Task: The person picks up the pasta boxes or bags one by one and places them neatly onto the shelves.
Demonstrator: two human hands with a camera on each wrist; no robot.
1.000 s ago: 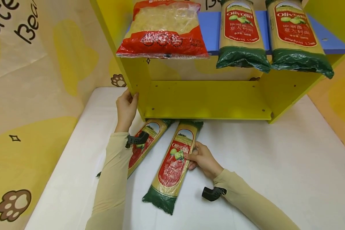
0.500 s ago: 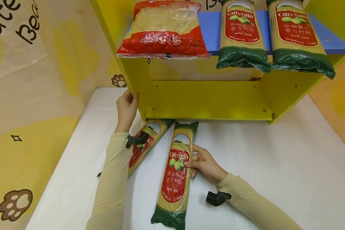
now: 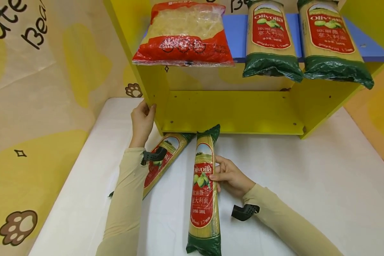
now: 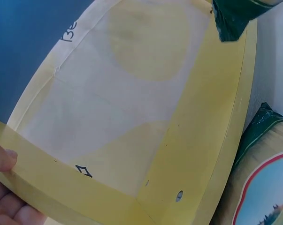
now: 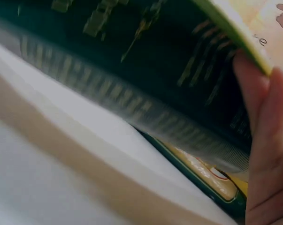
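Observation:
My right hand (image 3: pixel 232 176) pinches the right edge of a spaghetti pack (image 3: pixel 202 192) with green ends and a red label. The pack stands nearly lengthwise, and its far end overlaps the shelf's lower front edge in the head view. From the right wrist view its dark green back (image 5: pixel 132 56) shows, raised over the white table. My left hand (image 3: pixel 142 122) grips the left side panel of the yellow shelf (image 3: pixel 230 110), thumb on the inner face (image 4: pixel 3 157) and fingers outside. A second spaghetti pack (image 3: pixel 161 165) lies slanted on the table, partly hidden under the left forearm.
On the blue upper shelf board (image 3: pixel 235 35) lie a red pasta bag (image 3: pixel 184 33) and two more spaghetti packs, a left one (image 3: pixel 272 32) and a right one (image 3: pixel 332 35), their green ends jutting over the front. The white table (image 3: pixel 291 177) extends right of the hands.
The right hand has lifted the spaghetti pack, turned it from slanted to nearly straight and tilted it on its side, its far end now higher. The left hand stays on the shelf panel.

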